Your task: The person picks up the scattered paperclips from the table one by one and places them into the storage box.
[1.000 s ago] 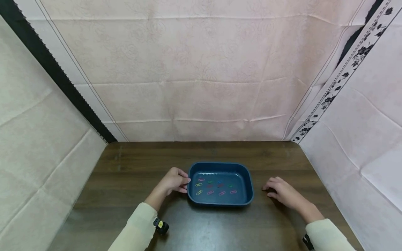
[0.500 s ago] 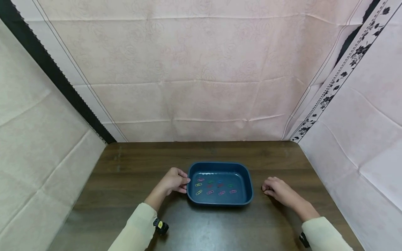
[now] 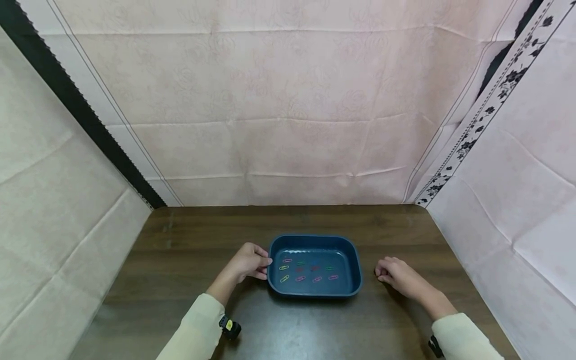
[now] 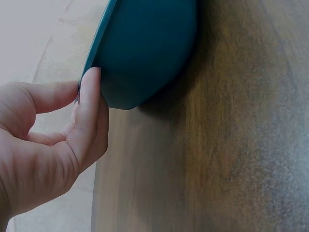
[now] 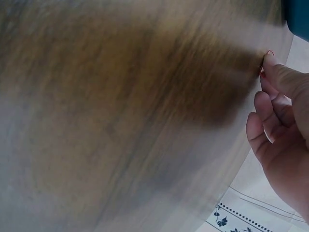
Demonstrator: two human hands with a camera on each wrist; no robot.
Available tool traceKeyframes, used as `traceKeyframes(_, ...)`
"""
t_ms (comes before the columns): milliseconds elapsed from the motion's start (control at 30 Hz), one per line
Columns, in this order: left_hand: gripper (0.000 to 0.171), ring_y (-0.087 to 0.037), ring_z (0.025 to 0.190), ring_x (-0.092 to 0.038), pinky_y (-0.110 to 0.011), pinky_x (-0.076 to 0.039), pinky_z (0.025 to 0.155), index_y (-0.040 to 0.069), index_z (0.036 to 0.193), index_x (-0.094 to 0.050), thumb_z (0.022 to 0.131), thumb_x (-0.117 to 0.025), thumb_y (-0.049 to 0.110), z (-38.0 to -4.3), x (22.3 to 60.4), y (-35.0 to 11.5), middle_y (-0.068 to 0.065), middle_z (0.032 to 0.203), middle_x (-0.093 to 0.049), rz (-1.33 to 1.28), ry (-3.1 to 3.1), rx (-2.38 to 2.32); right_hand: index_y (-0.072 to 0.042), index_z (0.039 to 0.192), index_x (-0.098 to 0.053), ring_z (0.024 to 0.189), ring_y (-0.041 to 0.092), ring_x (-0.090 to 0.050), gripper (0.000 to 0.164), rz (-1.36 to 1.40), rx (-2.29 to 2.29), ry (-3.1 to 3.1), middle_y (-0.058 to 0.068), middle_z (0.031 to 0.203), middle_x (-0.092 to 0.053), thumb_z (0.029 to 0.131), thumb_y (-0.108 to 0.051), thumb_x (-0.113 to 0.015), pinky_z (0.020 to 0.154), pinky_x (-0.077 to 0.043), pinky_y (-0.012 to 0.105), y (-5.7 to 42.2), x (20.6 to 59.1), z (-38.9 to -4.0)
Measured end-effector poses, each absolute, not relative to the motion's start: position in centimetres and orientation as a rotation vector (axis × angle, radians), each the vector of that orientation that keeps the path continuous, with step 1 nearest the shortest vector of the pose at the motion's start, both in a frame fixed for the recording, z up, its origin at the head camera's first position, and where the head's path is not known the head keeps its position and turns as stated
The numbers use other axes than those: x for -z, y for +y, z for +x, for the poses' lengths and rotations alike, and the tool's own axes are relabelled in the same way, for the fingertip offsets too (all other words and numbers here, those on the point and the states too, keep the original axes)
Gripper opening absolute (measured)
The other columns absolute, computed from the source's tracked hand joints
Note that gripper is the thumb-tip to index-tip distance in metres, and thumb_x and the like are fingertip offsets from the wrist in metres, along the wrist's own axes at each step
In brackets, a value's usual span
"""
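A dark blue rectangular tray (image 3: 347, 272) sits mid-table in the head view. Several coloured paper clips (image 3: 284, 278) lie spread on its floor in rough rows, among them yellow, pink, red, green and blue ones. My left hand (image 3: 250, 261) pinches the tray's left rim between thumb and fingers; the left wrist view shows the tray's outer wall (image 4: 145, 43) there. Right of the tray, apart from it, my right hand (image 3: 402, 277) is low over the table. In the right wrist view its thumb and forefinger pinch a small red paper clip (image 5: 270, 52), mostly hidden by the fingertips.
The brown wooden table (image 3: 288, 325) runs back to a pale cloth wall (image 3: 288, 100). Cloth walls also stand at the left and right, the right one with a black floral border (image 3: 488, 112). Both wrists carry a small black camera (image 3: 230, 327).
The fingers of my right hand have curled in and drawn together, and the hand has shifted very slightly left. My left hand keeps its place on the tray's rim.
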State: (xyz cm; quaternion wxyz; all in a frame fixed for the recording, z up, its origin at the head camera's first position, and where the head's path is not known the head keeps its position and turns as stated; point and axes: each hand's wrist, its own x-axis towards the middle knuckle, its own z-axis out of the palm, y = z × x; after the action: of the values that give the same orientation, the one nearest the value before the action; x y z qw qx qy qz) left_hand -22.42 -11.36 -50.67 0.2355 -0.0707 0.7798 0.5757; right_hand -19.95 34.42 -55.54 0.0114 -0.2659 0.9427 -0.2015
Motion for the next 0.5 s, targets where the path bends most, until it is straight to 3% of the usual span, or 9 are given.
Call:
traceKeyframes(333,0.021,-0.022,0.070,-0.068,-0.036,-0.066,0.066,-0.006,0.113,-0.060,0.098,-0.069,0.005,-22.30,50.75,-11.40,-0.022,0.097,-0.066,-0.176,2.140,-1.586,-0.019,0.092,-0.065,0.082,0.003,-0.050,0.013,-0.866,0.615,2.924,-0.012,0.087,-0.056,0.094,-0.010,-0.075,0.068,-0.050,0.025,34.27,55.52,-20.06)
traceKeyframes(500,0.021,-0.022,0.070,-0.068,-0.036,-0.066,0.066,-0.007,0.114,-0.060,0.098,-0.069,0.005,-22.22,50.61,-11.49,-0.022,0.096,-0.066,-0.171,2.143,-1.583,-0.018,0.092,-0.065,0.080,0.001,-0.051,0.017,-0.904,0.710,2.932,-0.013,0.087,-0.058,0.092,-0.005,-0.076,0.066,-0.051,0.024,33.94,54.88,-20.13)
